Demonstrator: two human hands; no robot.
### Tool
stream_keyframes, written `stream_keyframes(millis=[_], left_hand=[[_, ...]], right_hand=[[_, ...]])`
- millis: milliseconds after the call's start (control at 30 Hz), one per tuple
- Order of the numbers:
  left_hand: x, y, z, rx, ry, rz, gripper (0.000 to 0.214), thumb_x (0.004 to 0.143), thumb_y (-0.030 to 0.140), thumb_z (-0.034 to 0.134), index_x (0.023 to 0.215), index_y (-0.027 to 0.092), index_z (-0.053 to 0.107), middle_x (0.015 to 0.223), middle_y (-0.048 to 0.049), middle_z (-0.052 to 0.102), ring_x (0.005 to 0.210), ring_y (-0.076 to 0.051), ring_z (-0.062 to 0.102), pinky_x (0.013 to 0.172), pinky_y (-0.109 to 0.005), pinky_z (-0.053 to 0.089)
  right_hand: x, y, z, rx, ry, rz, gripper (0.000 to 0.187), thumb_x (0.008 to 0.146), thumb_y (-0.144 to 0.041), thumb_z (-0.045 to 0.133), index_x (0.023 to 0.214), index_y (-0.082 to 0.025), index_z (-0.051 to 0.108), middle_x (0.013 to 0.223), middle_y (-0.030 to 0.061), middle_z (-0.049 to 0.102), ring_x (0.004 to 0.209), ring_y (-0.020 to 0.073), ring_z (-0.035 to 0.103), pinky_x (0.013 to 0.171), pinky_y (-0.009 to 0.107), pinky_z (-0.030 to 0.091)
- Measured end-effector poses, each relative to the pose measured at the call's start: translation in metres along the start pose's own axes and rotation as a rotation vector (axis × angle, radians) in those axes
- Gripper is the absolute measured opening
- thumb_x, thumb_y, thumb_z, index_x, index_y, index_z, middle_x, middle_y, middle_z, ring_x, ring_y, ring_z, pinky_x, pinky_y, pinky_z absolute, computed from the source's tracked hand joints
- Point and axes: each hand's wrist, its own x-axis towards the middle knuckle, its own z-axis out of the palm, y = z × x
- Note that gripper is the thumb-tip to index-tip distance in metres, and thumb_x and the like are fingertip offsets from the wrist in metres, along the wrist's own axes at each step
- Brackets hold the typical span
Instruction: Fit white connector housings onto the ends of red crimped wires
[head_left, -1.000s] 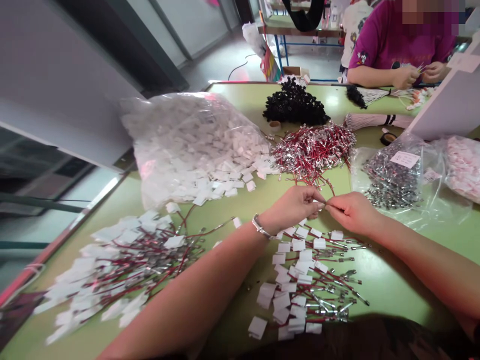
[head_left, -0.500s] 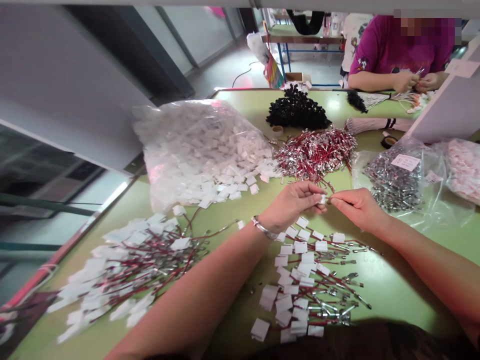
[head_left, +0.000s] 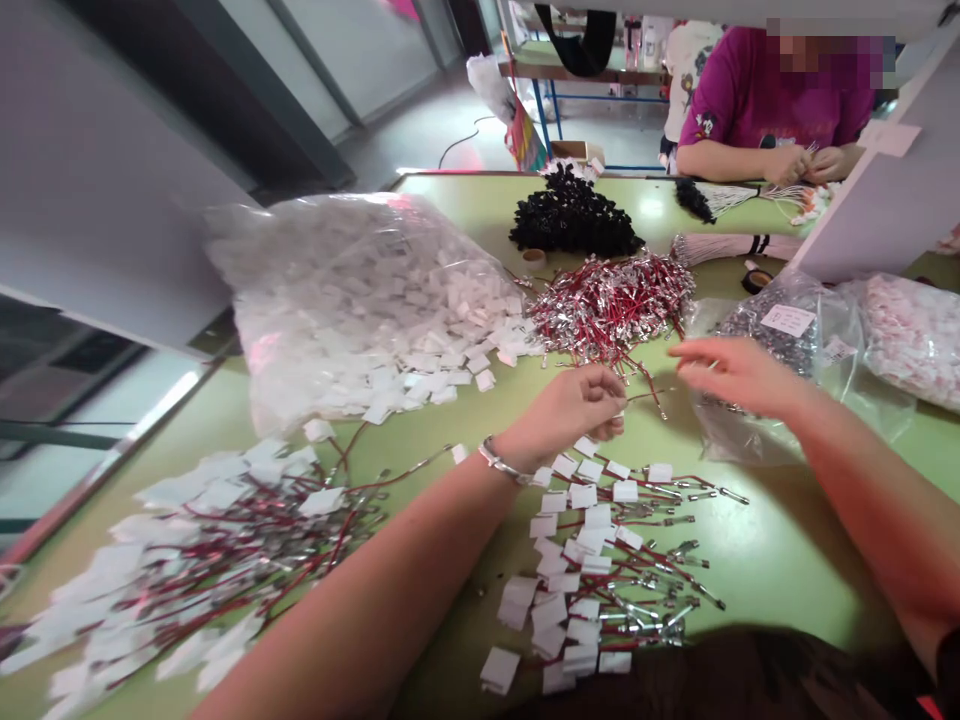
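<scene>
My left hand (head_left: 571, 410) is closed in a pinch on a red wire (head_left: 646, 395) with a white connector, held just above the green table (head_left: 480, 210). My right hand (head_left: 731, 372) hovers to the right of it, fingers loosely apart and holding nothing I can see, near the pile of red wires with metal terminals (head_left: 611, 305). Below both hands lies a row of wires fitted with white connectors (head_left: 600, 560). A wristband sits on my left wrist.
A clear bag spilling white connectors (head_left: 360, 300) lies at the left centre. More finished wires (head_left: 210, 560) are heaped at the near left. Bags of metal terminals (head_left: 780, 330) and pink parts (head_left: 911, 335) sit right. A black bundle (head_left: 574, 215) lies behind. A person in a purple shirt (head_left: 757, 100) works opposite.
My hands, joined at the fingertips a second ago, have separated. The right hand has let go of the wire and moved right and up toward the wire pile; the left keeps the wire.
</scene>
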Motion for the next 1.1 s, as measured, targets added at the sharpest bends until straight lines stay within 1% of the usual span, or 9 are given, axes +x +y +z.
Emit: stream_keyframes(millis=[67, 167, 233, 367, 533, 700, 800, 933, 1100], left_hand=[[0.001, 0.0, -0.002, -0.026, -0.011, -0.048, 0.008, 0.073, 0.019, 0.06, 0.075, 0.018, 0.052, 0.056, -0.0012, 0.061, 0.052, -0.013, 0.061, 0.045, -0.022, 0.042], [0.002, -0.002, -0.003, -0.037, -0.041, -0.081, 0.01, 0.067, 0.013, 0.056, 0.071, 0.019, 0.049, 0.055, -0.0011, 0.061, 0.051, -0.013, 0.061, 0.044, -0.021, 0.041], [0.002, -0.004, -0.003, -0.071, -0.065, -0.082, 0.016, 0.065, 0.012, 0.055, 0.08, 0.018, 0.052, 0.057, -0.0004, 0.062, 0.053, -0.014, 0.062, 0.049, -0.023, 0.045], [0.003, -0.005, -0.003, -0.173, -0.126, -0.121, 0.04, 0.066, 0.014, 0.055, 0.106, 0.016, 0.057, 0.061, 0.0006, 0.061, 0.057, -0.015, 0.063, 0.058, -0.027, 0.05], [0.005, -0.005, -0.003, -0.169, -0.097, -0.155, 0.014, 0.065, 0.015, 0.05, 0.076, 0.016, 0.06, 0.066, -0.0033, 0.062, 0.061, -0.015, 0.064, 0.057, -0.025, 0.048], [0.002, 0.001, -0.001, -0.037, -0.017, -0.002, 0.01, 0.067, 0.014, 0.046, 0.062, 0.017, 0.054, 0.061, -0.0006, 0.055, 0.055, -0.011, 0.055, 0.055, -0.023, 0.042], [-0.002, 0.007, 0.003, 0.036, -0.021, 0.032, 0.021, 0.081, 0.025, 0.045, 0.062, 0.019, 0.051, 0.049, 0.0019, 0.045, 0.047, -0.011, 0.045, 0.05, -0.024, 0.037], [-0.006, 0.012, 0.009, 0.188, -0.014, 0.034, 0.029, 0.09, 0.037, 0.041, 0.073, 0.02, 0.057, 0.041, 0.0054, 0.037, 0.038, -0.01, 0.034, 0.044, -0.025, 0.029], [-0.006, 0.009, 0.014, 0.276, -0.007, 0.182, 0.026, 0.092, 0.028, 0.039, 0.069, 0.02, 0.047, 0.053, 0.0022, 0.05, 0.05, -0.011, 0.048, 0.053, -0.025, 0.037]], right_hand=[[-0.002, 0.009, -0.021, -0.11, 0.061, 0.098, 0.023, 0.085, -0.03, 0.049, 0.086, -0.021, 0.07, 0.075, 0.0031, 0.068, 0.061, 0.0135, 0.055, 0.056, 0.027, 0.039], [-0.007, 0.022, -0.032, -0.334, -0.107, 0.206, 0.016, 0.078, -0.025, 0.054, 0.069, -0.022, 0.068, 0.061, 0.0006, 0.063, 0.049, 0.012, 0.048, 0.049, 0.028, 0.032], [-0.009, 0.029, -0.026, -0.435, -0.205, 0.184, 0.01, 0.072, -0.021, 0.057, 0.07, -0.023, 0.067, 0.064, 0.0011, 0.063, 0.051, 0.0127, 0.048, 0.048, 0.028, 0.03], [-0.008, 0.044, -0.009, -0.553, -0.149, 0.032, 0.016, 0.07, -0.014, 0.055, 0.077, -0.023, 0.066, 0.079, 0.0048, 0.063, 0.067, 0.017, 0.054, 0.054, 0.029, 0.032], [-0.004, 0.053, -0.004, -0.514, -0.172, -0.035, 0.012, 0.073, -0.016, 0.053, 0.072, -0.022, 0.063, 0.079, 0.0052, 0.061, 0.068, 0.0176, 0.054, 0.057, 0.03, 0.034], [-0.001, 0.035, -0.01, -0.563, -0.01, 0.173, 0.015, 0.082, -0.022, 0.047, 0.081, -0.019, 0.062, 0.07, 0.0068, 0.064, 0.054, 0.0166, 0.05, 0.051, 0.03, 0.028], [-0.001, 0.015, -0.004, -0.381, 0.169, 0.128, 0.02, 0.086, -0.023, 0.042, 0.09, -0.019, 0.061, 0.071, 0.0059, 0.065, 0.058, 0.0169, 0.053, 0.055, 0.029, 0.034], [-0.004, -0.008, 0.019, 0.0, 0.229, 0.015, 0.017, 0.085, -0.028, 0.046, 0.086, -0.019, 0.061, 0.066, 0.0007, 0.063, 0.057, 0.0136, 0.052, 0.057, 0.027, 0.038], [-0.006, -0.019, 0.045, 0.318, 0.253, 0.135, 0.016, 0.086, -0.031, 0.047, 0.083, -0.02, 0.057, 0.061, -0.0027, 0.058, 0.048, 0.0103, 0.05, 0.049, 0.025, 0.039]])
